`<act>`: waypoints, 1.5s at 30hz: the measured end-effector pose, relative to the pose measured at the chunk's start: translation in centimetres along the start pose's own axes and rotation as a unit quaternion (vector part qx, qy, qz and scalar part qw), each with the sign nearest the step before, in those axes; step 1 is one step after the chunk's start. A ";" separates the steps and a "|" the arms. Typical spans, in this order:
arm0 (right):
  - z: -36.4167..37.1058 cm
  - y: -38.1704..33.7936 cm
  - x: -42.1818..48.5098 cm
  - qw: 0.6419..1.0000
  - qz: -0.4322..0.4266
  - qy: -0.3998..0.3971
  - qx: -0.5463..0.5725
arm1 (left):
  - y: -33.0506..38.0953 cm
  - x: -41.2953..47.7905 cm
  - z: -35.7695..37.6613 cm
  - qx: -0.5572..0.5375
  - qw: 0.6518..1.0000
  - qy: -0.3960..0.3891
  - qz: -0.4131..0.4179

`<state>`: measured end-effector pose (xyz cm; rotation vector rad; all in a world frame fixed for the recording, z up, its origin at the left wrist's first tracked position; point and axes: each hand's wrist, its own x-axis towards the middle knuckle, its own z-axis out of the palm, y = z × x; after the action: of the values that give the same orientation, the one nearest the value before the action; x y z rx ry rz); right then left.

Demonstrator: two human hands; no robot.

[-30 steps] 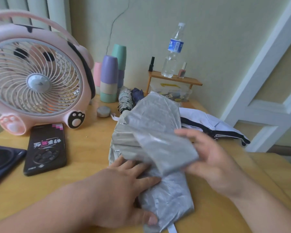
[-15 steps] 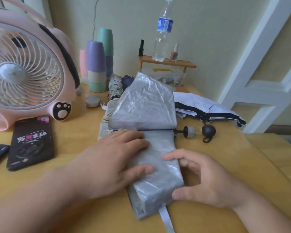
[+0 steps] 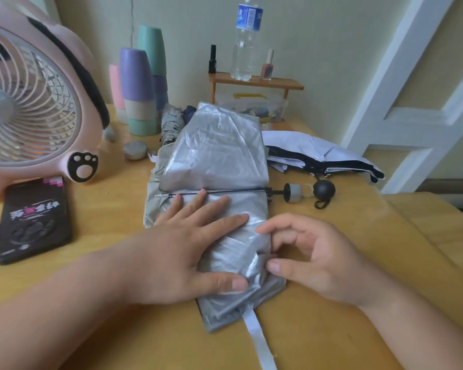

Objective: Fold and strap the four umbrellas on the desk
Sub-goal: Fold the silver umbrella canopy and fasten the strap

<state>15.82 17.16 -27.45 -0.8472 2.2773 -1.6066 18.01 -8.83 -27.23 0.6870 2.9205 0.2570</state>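
Head view: the silver umbrella (image 3: pixel 214 156) lies mid-way across the desk (image 3: pixel 332 329), likely light, its canopy soft and slippery over stiff ribs, the left hand (image 3: pixel 187 252) flat on its near folds, the curled right hand (image 3: pixel 313 260) touching their right edge, pinch unclear; best gripped around the folded bundle

Four fabric umbrellas: silver-grey umbrella (image 3: pixel 214 156), white black-trimmed umbrella (image 3: pixel 318 153), rolled grey patterned umbrella (image 3: pixel 170 126), dark navy umbrella (image 3: pixel 189 112). Three stacks of pastel plastic cups (image 3: pixel 138 89). One pink round fan (image 3: pixel 38 102), one clear plastic water bottle (image 3: pixel 245 44), two small cosmetic bottles (image 3: pixel 267 66), one black phone (image 3: pixel 32 217)
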 end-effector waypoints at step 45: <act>1.2 -2.3 -0.5 0.927 -0.192 0.123 -0.298 | 1.9 0.9 1.1 0.083 0.995 -0.058 0.005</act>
<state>17.60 15.98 -25.82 -1.3675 3.0009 -1.1897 18.18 -6.58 -28.06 0.7145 2.8490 -0.0261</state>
